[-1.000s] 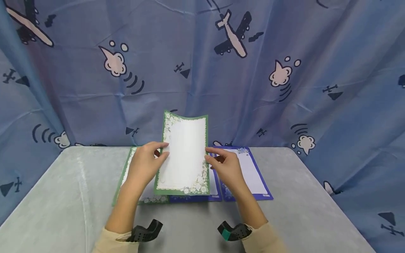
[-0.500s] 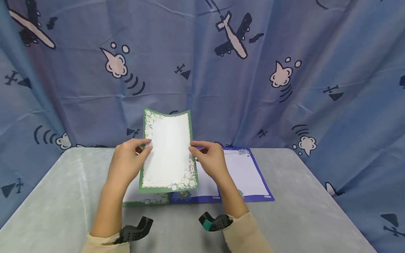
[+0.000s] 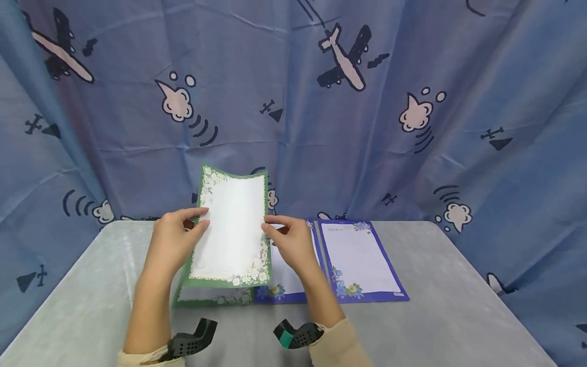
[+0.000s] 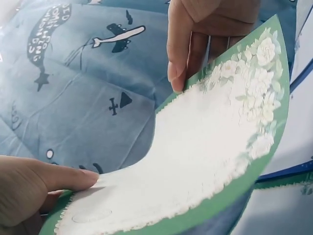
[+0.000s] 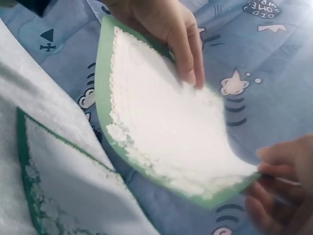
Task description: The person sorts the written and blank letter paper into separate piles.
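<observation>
A: The green-bordered sheet (image 3: 231,234) is sitting farther toward the left edge of the surface (image 3: 463,316) than a second ago, and both hands are shifting along with it.

B: How are they holding it?

A: By pinching. The left hand (image 3: 171,237) is gripping the left long edge between thumb and fingers, and the right hand (image 3: 293,242) is gripping the right long edge likewise, only paper lying between the tips.

B: Which way is it pointing?

A: Its long axis is running from the near edge toward the far edge, its top end rising in front of the blue curtain (image 3: 298,102). It is bowing between the hands, and white flowers (image 3: 252,273) are filling its top left and bottom right corners.

B: Where is it hanging?

A: Above the surface, left of the far edge's middle, partly covering a lying green sheet (image 3: 215,295). Two blue-bordered sheets (image 3: 364,262) are lying side by side to the right, near the far edge.
</observation>
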A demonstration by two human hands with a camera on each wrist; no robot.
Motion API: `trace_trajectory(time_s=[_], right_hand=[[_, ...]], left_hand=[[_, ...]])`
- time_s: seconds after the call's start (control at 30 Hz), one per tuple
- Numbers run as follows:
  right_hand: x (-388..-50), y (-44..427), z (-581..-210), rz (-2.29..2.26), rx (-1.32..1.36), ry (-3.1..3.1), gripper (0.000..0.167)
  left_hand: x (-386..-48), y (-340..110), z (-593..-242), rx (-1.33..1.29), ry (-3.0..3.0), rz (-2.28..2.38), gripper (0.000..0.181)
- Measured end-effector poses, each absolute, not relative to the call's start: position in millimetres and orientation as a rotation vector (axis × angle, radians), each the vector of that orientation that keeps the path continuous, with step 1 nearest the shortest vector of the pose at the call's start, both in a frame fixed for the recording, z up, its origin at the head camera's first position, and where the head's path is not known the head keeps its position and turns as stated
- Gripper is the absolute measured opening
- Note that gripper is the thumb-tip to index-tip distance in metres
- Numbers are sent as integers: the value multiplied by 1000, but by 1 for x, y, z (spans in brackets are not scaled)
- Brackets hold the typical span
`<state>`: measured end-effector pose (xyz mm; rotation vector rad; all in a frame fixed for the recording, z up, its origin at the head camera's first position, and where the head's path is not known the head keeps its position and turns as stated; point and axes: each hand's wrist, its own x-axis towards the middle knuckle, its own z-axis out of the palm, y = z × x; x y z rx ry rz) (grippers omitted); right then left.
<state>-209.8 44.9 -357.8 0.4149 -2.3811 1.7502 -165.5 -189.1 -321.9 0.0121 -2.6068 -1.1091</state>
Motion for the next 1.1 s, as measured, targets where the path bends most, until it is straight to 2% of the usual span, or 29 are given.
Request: trace_trajectory(time_s=[0.5, 1.1], right_hand=[[-213, 26, -381, 1453, 410, -2564, 27], [-212, 12, -405, 1307, 426, -2696, 27]], left_hand=[[-177, -210, -343, 69, -2697, -1157, 37], [-191, -210, -369, 111, -2794, -1175, 36]])
